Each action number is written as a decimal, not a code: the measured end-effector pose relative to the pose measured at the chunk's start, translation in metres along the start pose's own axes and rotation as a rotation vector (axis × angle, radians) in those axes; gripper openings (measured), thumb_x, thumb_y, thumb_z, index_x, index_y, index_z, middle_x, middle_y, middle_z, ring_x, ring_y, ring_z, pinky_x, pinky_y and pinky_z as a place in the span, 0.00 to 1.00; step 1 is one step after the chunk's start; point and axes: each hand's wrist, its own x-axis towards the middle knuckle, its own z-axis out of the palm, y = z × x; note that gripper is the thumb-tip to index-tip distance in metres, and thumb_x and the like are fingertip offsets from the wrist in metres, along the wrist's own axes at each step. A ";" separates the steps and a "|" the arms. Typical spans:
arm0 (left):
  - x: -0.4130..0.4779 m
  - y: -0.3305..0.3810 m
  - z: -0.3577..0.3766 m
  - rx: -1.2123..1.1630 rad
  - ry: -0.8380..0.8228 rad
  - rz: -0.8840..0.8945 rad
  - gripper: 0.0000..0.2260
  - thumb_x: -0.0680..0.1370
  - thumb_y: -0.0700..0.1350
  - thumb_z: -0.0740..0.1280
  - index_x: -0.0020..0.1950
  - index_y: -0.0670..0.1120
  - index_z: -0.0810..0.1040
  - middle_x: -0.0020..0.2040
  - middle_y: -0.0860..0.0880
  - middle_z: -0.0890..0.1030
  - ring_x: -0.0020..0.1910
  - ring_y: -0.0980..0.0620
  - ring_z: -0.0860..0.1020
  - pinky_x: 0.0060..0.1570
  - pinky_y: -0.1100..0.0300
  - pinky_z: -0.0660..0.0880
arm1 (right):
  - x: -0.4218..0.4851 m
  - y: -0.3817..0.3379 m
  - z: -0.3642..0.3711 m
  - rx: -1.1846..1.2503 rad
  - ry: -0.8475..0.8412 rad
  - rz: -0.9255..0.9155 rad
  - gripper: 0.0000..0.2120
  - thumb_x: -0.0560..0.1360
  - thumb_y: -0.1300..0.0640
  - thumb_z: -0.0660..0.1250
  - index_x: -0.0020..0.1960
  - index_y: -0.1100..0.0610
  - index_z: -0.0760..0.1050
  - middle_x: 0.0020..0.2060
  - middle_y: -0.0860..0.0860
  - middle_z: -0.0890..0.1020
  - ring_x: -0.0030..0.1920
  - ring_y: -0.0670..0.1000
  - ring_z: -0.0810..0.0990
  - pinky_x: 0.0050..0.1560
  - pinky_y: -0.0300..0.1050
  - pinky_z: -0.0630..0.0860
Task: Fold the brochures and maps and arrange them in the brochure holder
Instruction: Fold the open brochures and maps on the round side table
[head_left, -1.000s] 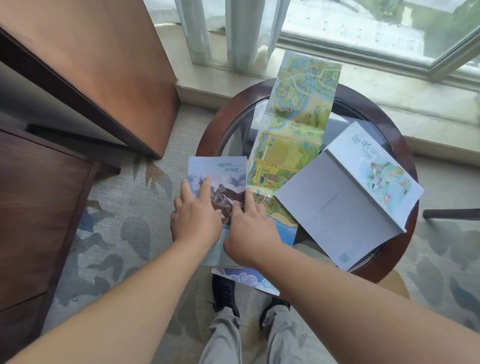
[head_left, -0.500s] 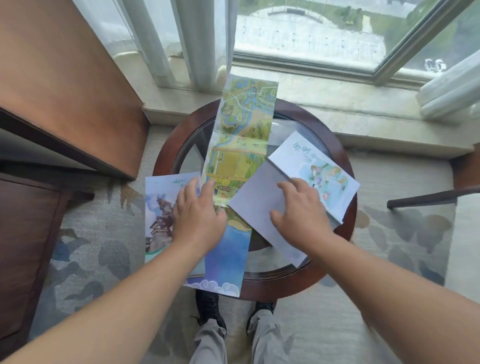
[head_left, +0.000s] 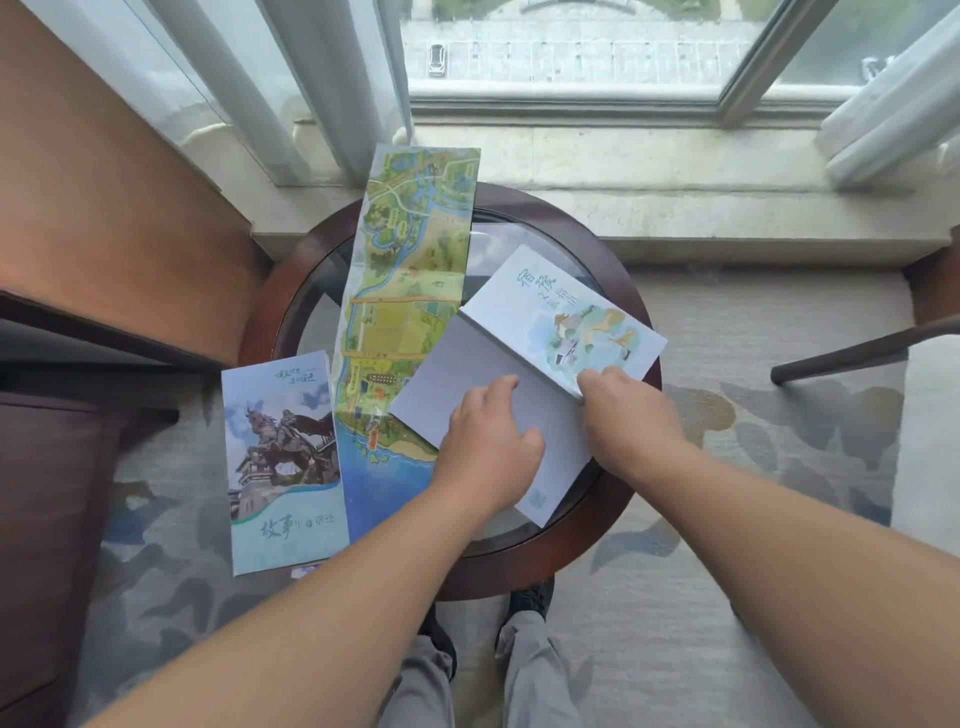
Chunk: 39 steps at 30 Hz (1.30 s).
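Note:
Three paper items lie on a small round glass table (head_left: 618, 525). At the left a folded brochure (head_left: 283, 462) with a horseman statue hangs over the rim. In the middle stretches a long green and blue map (head_left: 402, 312). On the right lies an open white brochure (head_left: 524, 364), one panel plain grey, the other printed with birds. My left hand (head_left: 488, 447) rests on the grey panel. My right hand (head_left: 628, 410) pinches the near corner of the printed panel. No brochure holder is in view.
A wooden desk (head_left: 104, 223) stands at the left, a window sill (head_left: 675, 171) and curtains (head_left: 322, 83) behind the table. A dark chair arm (head_left: 862, 353) reaches in from the right. My legs and shoes (head_left: 483, 649) are below the table on patterned carpet.
My left hand left the statue brochure and moved right onto the white brochure's grey panel. My right hand shifted right to that brochure's printed panel. The camera tilted up towards the window.

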 end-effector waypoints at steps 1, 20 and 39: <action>0.002 0.004 0.000 -0.023 -0.002 -0.027 0.27 0.79 0.50 0.61 0.77 0.52 0.58 0.73 0.47 0.64 0.70 0.45 0.65 0.67 0.48 0.67 | 0.000 0.001 0.000 0.010 -0.001 -0.015 0.06 0.77 0.64 0.57 0.46 0.55 0.62 0.46 0.54 0.71 0.38 0.58 0.70 0.36 0.49 0.65; 0.017 0.031 -0.033 -0.810 0.077 -0.222 0.13 0.77 0.33 0.60 0.52 0.49 0.77 0.50 0.44 0.84 0.46 0.42 0.84 0.46 0.42 0.82 | -0.053 -0.013 -0.036 0.250 0.103 -0.250 0.20 0.77 0.43 0.64 0.65 0.51 0.67 0.69 0.50 0.69 0.66 0.55 0.69 0.62 0.51 0.70; 0.110 -0.001 0.064 0.675 0.304 0.200 0.37 0.77 0.66 0.38 0.79 0.46 0.36 0.80 0.41 0.37 0.78 0.43 0.34 0.74 0.43 0.33 | 0.052 0.034 0.014 -0.128 -0.125 -0.239 0.63 0.65 0.38 0.76 0.80 0.57 0.35 0.79 0.54 0.36 0.79 0.51 0.39 0.78 0.52 0.41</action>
